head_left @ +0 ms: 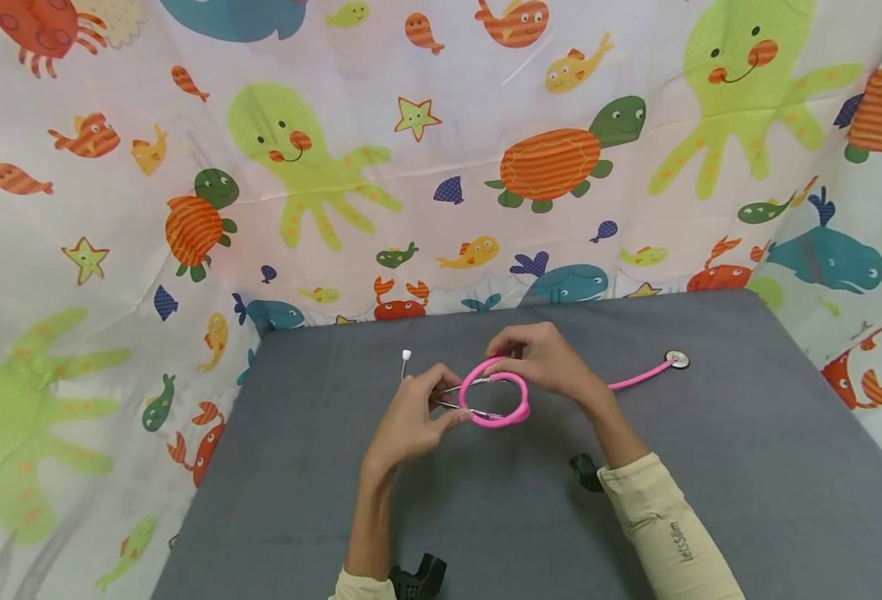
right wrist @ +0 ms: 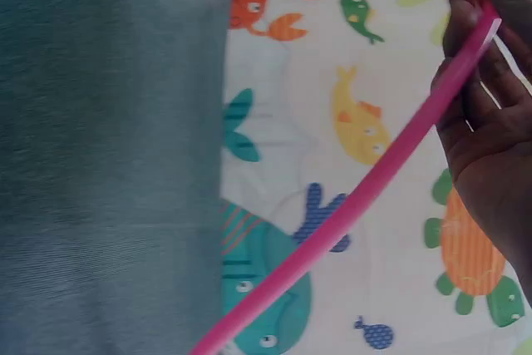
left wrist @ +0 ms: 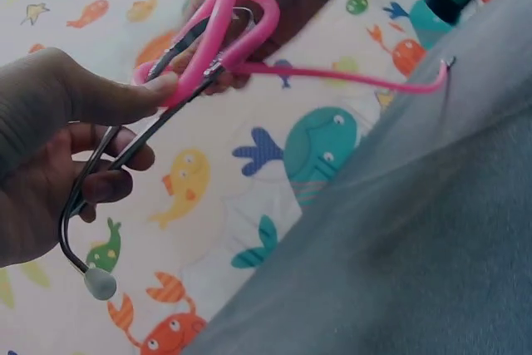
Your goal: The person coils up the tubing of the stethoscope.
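A pink stethoscope (head_left: 516, 417) is held above the grey table, its tubing looped into a ring. My left hand (head_left: 408, 421) grips the metal ear tubes (left wrist: 154, 130), its thumb pressed on the pink tubing. A white ear tip (head_left: 407, 355) sticks out beyond the left fingers; in the left wrist view a pale ear tip (left wrist: 100, 283) hangs below them. With its fingers curled at the top of the loop, my right hand (head_left: 542, 360) pinches the pink tubing (right wrist: 366, 189). From there the tube runs right to the round chest piece (head_left: 677, 359) on the table.
The grey table (head_left: 276, 500) spreads under both hands. Behind it and along both sides hangs a white curtain (head_left: 448, 233) printed with sea animals. Black wrist devices (head_left: 420, 577) sit at both cream sleeves (head_left: 658, 517).
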Demonstrator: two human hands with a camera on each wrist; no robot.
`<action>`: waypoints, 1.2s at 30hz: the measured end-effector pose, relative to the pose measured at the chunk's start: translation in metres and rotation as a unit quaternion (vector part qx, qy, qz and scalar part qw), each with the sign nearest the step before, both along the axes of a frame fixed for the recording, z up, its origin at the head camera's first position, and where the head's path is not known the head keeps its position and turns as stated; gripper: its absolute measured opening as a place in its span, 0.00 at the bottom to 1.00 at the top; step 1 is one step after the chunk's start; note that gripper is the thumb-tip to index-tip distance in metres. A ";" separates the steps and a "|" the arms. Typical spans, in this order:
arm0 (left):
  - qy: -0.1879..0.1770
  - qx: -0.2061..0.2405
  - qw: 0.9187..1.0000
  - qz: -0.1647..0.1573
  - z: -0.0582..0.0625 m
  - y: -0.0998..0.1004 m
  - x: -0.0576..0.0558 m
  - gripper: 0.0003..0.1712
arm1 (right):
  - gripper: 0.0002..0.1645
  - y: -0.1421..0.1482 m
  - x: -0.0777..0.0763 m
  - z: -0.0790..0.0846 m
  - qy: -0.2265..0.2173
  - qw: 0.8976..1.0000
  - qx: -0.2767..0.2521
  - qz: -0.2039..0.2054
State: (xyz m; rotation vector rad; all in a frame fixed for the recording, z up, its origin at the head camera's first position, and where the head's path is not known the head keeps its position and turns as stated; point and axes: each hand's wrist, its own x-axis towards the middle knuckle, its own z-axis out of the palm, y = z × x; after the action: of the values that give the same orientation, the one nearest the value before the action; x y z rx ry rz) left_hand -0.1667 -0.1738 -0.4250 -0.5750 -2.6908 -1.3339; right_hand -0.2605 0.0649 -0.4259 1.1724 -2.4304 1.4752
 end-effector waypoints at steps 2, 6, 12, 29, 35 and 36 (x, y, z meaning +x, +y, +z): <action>-0.005 0.027 1.000 -0.007 0.002 0.001 0.001 0.18 | 0.09 0.002 0.002 -0.007 -0.023 1.000 -0.016 -0.005; 0.005 0.068 0.998 0.012 0.004 0.003 0.004 0.20 | 0.11 -0.001 0.011 -0.021 -0.058 0.997 -0.049 -0.021; 0.020 0.135 0.987 0.089 0.008 0.010 0.001 0.20 | 0.12 -0.019 0.031 -0.028 -0.056 0.996 -0.059 -0.037; 0.135 0.014 0.938 0.319 0.017 0.039 -0.004 0.18 | 0.07 -0.031 0.076 0.016 0.121 0.978 0.172 -0.005; 0.164 -0.096 0.927 0.322 0.012 0.047 0.002 0.15 | 0.11 -0.024 0.072 0.045 0.255 0.944 0.203 -0.051; 0.166 -0.110 0.928 0.315 0.011 0.048 0.003 0.14 | 0.12 -0.024 0.070 0.048 0.273 0.939 0.199 -0.059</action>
State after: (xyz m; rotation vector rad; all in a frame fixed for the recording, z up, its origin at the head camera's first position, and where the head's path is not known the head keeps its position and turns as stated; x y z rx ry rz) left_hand -0.1634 -0.1257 -0.4136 0.0675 -2.4308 -0.6980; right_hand -0.1907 0.0407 -0.3778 1.2540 -2.3797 0.5246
